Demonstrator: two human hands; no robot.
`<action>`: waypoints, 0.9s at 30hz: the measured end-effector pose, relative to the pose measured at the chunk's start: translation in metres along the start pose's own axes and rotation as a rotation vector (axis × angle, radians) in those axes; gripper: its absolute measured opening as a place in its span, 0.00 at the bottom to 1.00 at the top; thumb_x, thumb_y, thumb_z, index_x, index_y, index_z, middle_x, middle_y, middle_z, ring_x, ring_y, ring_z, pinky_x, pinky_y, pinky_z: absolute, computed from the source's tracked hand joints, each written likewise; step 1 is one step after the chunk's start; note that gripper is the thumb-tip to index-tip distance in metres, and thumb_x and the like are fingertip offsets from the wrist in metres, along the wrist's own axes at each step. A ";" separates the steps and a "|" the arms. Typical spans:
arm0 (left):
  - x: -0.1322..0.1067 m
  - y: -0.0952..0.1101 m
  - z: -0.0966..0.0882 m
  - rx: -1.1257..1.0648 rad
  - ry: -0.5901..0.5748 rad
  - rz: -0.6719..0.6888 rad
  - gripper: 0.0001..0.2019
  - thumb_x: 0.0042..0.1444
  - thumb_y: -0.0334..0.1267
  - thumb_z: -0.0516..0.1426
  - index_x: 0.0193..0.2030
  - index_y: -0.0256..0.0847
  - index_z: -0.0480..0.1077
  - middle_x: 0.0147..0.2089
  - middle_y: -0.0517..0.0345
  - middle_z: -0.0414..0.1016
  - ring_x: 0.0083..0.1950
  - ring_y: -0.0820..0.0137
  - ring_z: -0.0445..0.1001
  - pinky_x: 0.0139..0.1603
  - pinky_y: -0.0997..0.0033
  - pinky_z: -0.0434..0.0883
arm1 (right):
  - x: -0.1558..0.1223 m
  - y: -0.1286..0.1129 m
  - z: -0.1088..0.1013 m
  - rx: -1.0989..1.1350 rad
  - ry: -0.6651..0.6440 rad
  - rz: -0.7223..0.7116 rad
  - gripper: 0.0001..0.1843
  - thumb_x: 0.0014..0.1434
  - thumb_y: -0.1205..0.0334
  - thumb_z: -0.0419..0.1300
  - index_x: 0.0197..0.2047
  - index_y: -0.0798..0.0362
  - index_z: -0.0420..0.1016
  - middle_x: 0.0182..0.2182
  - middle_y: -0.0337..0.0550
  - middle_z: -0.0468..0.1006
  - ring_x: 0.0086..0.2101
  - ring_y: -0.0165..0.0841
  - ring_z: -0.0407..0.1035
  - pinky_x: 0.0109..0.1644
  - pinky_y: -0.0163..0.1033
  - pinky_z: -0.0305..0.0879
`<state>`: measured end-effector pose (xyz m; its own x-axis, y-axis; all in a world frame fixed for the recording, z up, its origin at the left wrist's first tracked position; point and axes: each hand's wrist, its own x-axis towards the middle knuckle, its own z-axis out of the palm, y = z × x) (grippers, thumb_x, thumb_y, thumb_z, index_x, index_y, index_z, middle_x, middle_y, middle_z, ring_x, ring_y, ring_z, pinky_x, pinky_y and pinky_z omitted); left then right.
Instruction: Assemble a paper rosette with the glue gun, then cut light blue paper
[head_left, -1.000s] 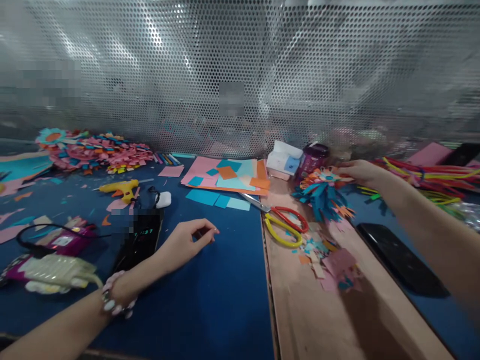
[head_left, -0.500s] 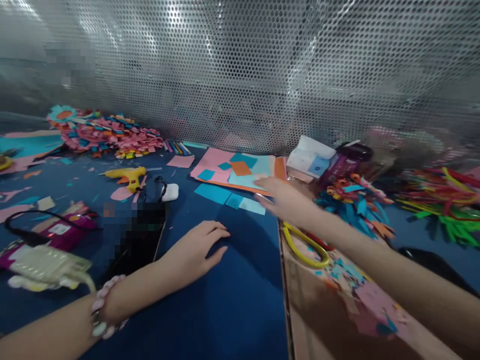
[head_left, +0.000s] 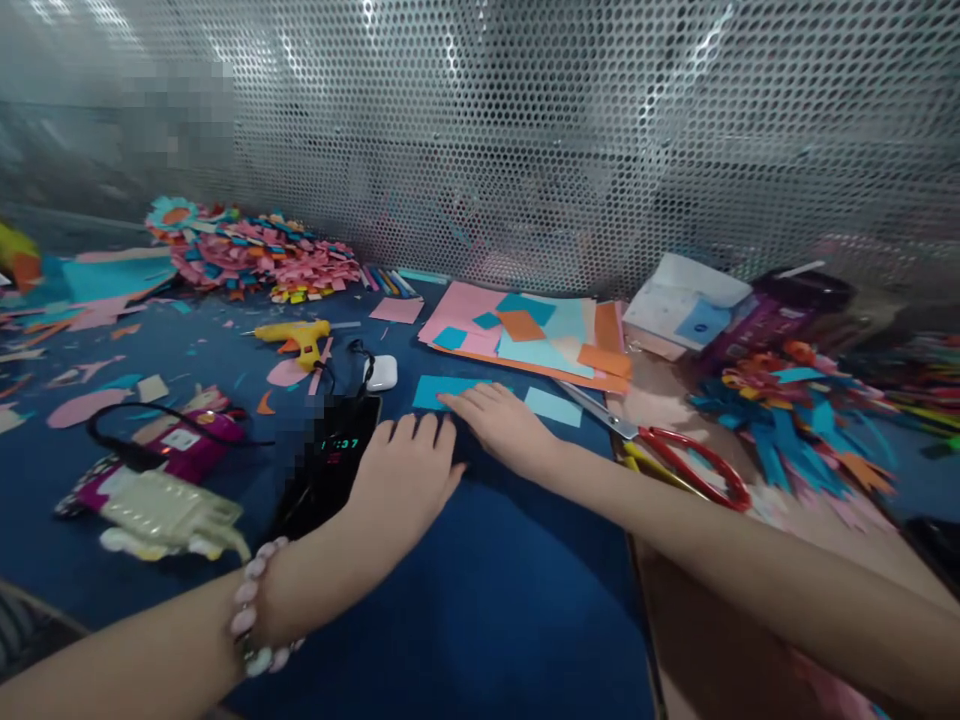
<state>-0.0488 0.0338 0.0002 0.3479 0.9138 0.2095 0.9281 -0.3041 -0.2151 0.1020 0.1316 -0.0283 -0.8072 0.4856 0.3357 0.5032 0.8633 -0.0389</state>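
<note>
On the bench, the phone is left of the left hand, the glue gun behind it. A card lies by the right hand, the paper pile behind, the scissors to the right.

Head cam looks fwd & down, close above L hand & R hand, facing perf. panel.

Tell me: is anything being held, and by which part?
No hold is clear. The right hand is over the blue paper; whether it grips cannot be told. The left hand shows no object.
</note>
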 end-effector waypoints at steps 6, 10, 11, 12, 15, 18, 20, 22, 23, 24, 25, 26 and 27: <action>0.002 0.000 0.007 0.056 -0.037 -0.068 0.24 0.64 0.43 0.49 0.59 0.24 0.66 0.61 0.28 0.64 0.59 0.45 0.66 0.57 0.47 0.63 | 0.003 0.000 0.004 0.005 0.022 0.140 0.26 0.66 0.61 0.52 0.64 0.61 0.57 0.55 0.57 0.70 0.55 0.42 0.63 0.57 0.47 0.61; 0.005 0.000 0.010 0.012 -0.117 -0.068 0.23 0.66 0.42 0.48 0.61 0.27 0.64 0.62 0.32 0.64 0.61 0.48 0.65 0.58 0.49 0.63 | 0.012 0.034 -0.009 0.003 0.017 0.244 0.22 0.65 0.54 0.53 0.60 0.52 0.63 0.50 0.46 0.74 0.48 0.36 0.69 0.54 0.47 0.65; 0.006 0.000 0.011 0.005 -0.115 -0.069 0.23 0.66 0.42 0.47 0.62 0.29 0.63 0.63 0.33 0.63 0.62 0.48 0.65 0.58 0.49 0.62 | 0.014 0.047 -0.013 -0.020 0.038 0.327 0.20 0.66 0.54 0.52 0.58 0.54 0.65 0.51 0.47 0.73 0.47 0.37 0.69 0.52 0.49 0.65; 0.006 0.000 0.013 0.001 -0.109 -0.071 0.24 0.66 0.43 0.47 0.63 0.29 0.62 0.64 0.34 0.62 0.62 0.48 0.64 0.59 0.49 0.62 | 0.015 0.059 -0.016 -0.049 0.056 0.416 0.20 0.66 0.54 0.52 0.57 0.54 0.66 0.52 0.49 0.71 0.48 0.38 0.69 0.52 0.51 0.65; 0.007 -0.002 0.018 -0.004 -0.083 -0.084 0.26 0.66 0.46 0.46 0.64 0.30 0.61 0.64 0.35 0.61 0.64 0.48 0.61 0.59 0.49 0.61 | 0.015 0.087 -0.017 -0.110 0.029 0.601 0.20 0.63 0.52 0.55 0.52 0.56 0.68 0.49 0.48 0.72 0.46 0.38 0.69 0.50 0.52 0.66; 0.007 -0.004 0.022 -0.006 -0.072 -0.090 0.30 0.65 0.51 0.45 0.65 0.30 0.60 0.65 0.34 0.59 0.64 0.46 0.60 0.57 0.49 0.62 | 0.016 0.093 -0.014 -0.127 -0.017 0.660 0.17 0.63 0.53 0.56 0.49 0.56 0.70 0.46 0.47 0.73 0.44 0.37 0.70 0.49 0.50 0.68; 0.007 -0.004 0.024 -0.009 -0.064 -0.079 0.31 0.65 0.53 0.45 0.64 0.30 0.60 0.65 0.33 0.60 0.65 0.45 0.59 0.57 0.48 0.62 | 0.019 0.093 -0.016 -0.119 -0.037 0.671 0.16 0.64 0.54 0.55 0.49 0.56 0.70 0.46 0.47 0.73 0.44 0.36 0.70 0.48 0.49 0.68; 0.006 -0.004 0.024 -0.015 -0.049 -0.063 0.31 0.64 0.53 0.46 0.64 0.29 0.60 0.63 0.32 0.62 0.65 0.45 0.59 0.56 0.47 0.63 | 0.023 0.096 -0.023 -0.099 -0.056 0.665 0.15 0.64 0.54 0.55 0.49 0.55 0.70 0.47 0.47 0.73 0.43 0.35 0.70 0.47 0.47 0.69; 0.006 -0.004 0.024 -0.016 -0.042 -0.057 0.31 0.65 0.53 0.46 0.64 0.29 0.60 0.63 0.31 0.63 0.65 0.45 0.59 0.56 0.47 0.63 | 0.025 0.100 -0.028 -0.087 -0.062 0.658 0.15 0.64 0.55 0.55 0.50 0.55 0.70 0.47 0.47 0.73 0.43 0.35 0.70 0.47 0.47 0.69; 0.006 -0.004 0.024 -0.017 -0.036 -0.051 0.31 0.65 0.53 0.46 0.63 0.27 0.61 0.62 0.30 0.63 0.64 0.45 0.60 0.55 0.48 0.63 | 0.026 0.104 -0.032 -0.077 -0.068 0.649 0.15 0.64 0.55 0.55 0.50 0.55 0.70 0.47 0.47 0.73 0.43 0.35 0.70 0.47 0.46 0.69; 0.007 -0.003 0.023 -0.016 -0.032 -0.047 0.31 0.65 0.52 0.46 0.62 0.25 0.62 0.62 0.28 0.63 0.64 0.44 0.61 0.55 0.48 0.64 | 0.027 0.108 -0.036 -0.069 -0.073 0.640 0.15 0.64 0.56 0.55 0.50 0.55 0.70 0.47 0.47 0.73 0.43 0.35 0.71 0.47 0.46 0.70; 0.007 -0.003 0.023 -0.014 -0.030 -0.043 0.31 0.64 0.52 0.47 0.60 0.24 0.64 0.61 0.27 0.63 0.63 0.44 0.62 0.54 0.49 0.64 | 0.026 0.111 -0.038 -0.067 -0.078 0.634 0.15 0.64 0.55 0.55 0.51 0.55 0.70 0.47 0.46 0.73 0.43 0.35 0.71 0.46 0.46 0.70; 0.007 -0.002 0.023 -0.013 -0.030 -0.039 0.31 0.64 0.52 0.48 0.59 0.23 0.65 0.61 0.26 0.63 0.62 0.44 0.63 0.54 0.50 0.65 | 0.026 0.114 -0.039 -0.070 -0.083 0.630 0.16 0.64 0.55 0.55 0.51 0.55 0.69 0.47 0.47 0.73 0.43 0.35 0.71 0.46 0.46 0.70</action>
<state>-0.0511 0.0467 -0.0196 0.3076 0.9326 0.1890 0.9426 -0.2715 -0.1944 0.1508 0.2369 0.0129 -0.3694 0.9087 0.1942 0.9058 0.3988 -0.1429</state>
